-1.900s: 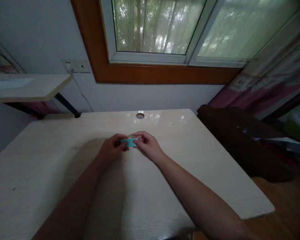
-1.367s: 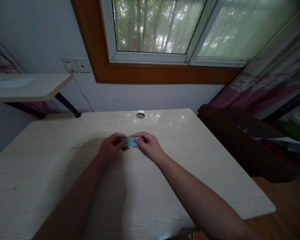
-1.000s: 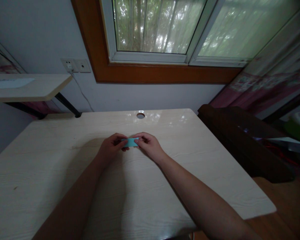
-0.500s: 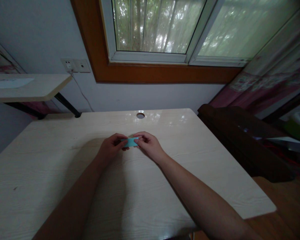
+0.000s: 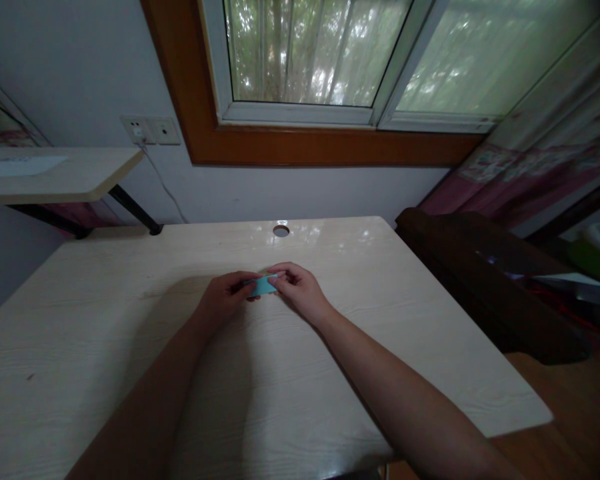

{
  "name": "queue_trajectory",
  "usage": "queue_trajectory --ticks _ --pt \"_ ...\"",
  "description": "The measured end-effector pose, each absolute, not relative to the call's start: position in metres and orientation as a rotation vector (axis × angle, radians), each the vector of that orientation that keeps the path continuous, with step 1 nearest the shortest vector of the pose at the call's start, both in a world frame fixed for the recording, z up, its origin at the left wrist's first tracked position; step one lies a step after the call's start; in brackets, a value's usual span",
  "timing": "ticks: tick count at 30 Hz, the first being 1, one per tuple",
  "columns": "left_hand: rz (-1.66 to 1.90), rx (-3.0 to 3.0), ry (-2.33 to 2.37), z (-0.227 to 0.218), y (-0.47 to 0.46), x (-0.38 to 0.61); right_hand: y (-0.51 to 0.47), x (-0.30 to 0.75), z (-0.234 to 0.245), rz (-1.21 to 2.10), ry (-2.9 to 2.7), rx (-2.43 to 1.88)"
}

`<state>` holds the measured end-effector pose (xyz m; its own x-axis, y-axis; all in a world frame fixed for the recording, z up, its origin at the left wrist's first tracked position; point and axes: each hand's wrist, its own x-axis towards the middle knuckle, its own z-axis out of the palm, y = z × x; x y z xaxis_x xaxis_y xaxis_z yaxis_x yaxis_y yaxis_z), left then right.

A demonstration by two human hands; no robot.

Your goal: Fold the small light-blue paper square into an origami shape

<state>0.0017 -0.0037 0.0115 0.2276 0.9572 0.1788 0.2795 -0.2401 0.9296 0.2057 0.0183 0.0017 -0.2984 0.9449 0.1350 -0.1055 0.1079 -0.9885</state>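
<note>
A small turquoise piece of paper (image 5: 263, 286), apparently folded, is held between my two hands over the middle of the desk (image 5: 340, 373). At its left end, my left hand (image 5: 227, 293) pinches it between thumb and fingers. The thumb and fingers of my right hand (image 5: 297, 288) are closed on its right end. Parts of the paper are covered by both thumbs, and the fingers behind it are mostly hidden.
Near the desk's back edge is a round cable hole (image 5: 281, 231). A raised shelf (image 5: 95, 175) on black legs stands at the back left, below a wall socket (image 5: 151, 131) with a plugged-in cord. Dark wooden furniture (image 5: 460, 273) is beyond the desk's right edge.
My left hand has shifted slightly, its index finger reaching further right along the paper's top edge. The paper tilts a little more, and my right hand is nearly still.
</note>
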Motion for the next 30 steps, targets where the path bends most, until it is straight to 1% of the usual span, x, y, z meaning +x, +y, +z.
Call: queue_trajectory --ticks 9,15,21,30 --pt "1.118 1.628 1.160 0.0143 -0.0039 0.0034 0.0186 0.2063 0.0004 1.425 -1.406 -0.818" --pt "1.139 1.628 1.175 0.0139 -0.0038 0.0034 0.0171 0.2042 0.0050 1.458 -1.255 -0.796" --pt "1.117 1.731 1.206 0.0123 -0.0057 0.0041 0.0177 0.2072 0.0042 1.366 -1.400 -0.895" --pt "1.093 1.825 1.241 0.0114 -0.0060 0.0025 0.0179 0.2074 0.0057 1.280 -1.412 -0.936"
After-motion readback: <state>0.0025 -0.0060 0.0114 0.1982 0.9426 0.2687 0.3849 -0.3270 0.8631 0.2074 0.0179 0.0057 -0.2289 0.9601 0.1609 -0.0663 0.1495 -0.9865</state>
